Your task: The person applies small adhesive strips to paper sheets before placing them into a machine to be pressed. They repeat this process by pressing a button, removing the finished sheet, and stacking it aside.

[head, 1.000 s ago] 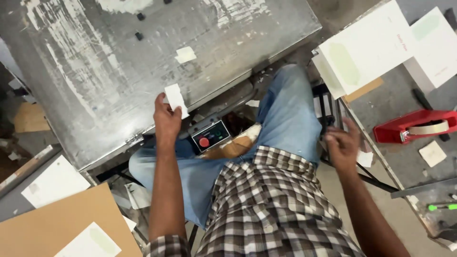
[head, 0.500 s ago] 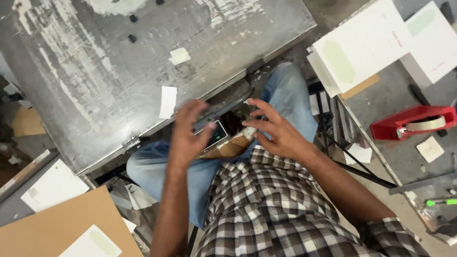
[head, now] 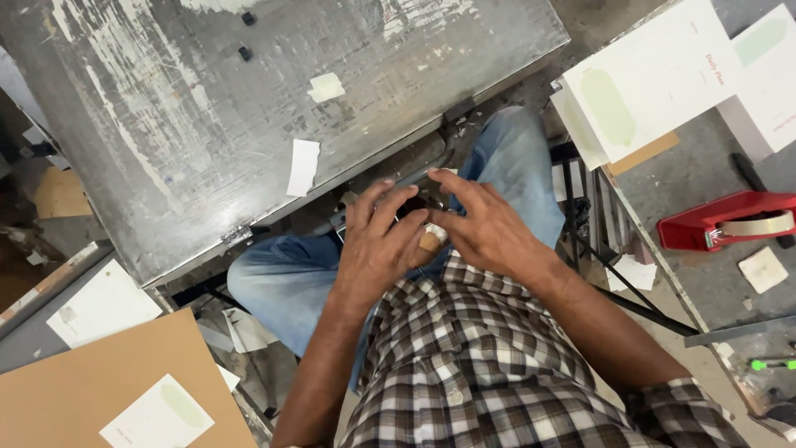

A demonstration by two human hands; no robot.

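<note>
I sit with blue jeans (head: 290, 282) and a checked shirt, both hands meeting over my lap just below the metal table's front edge. My left hand (head: 377, 245) has its fingers spread over a small dark device (head: 412, 204), which is mostly hidden. My right hand (head: 489, 228) curls over the same spot from the right, thumb beside a small tan piece (head: 429, 242). Whether either hand grips anything is hidden. A white paper slip (head: 303, 166) lies on the table near its edge, apart from both hands.
The scratched grey metal table (head: 191, 91) fills the upper left, with a pale scrap (head: 326, 86) on it. Stacks of white cards (head: 655, 79) and a red tape dispenser (head: 721, 222) sit on the right bench. A brown cardboard sheet (head: 75, 390) lies lower left.
My left hand let go of the white slip, which now lies on the table, and dropped to my lap. My right hand came in from the right thigh and closed over the dark device.
</note>
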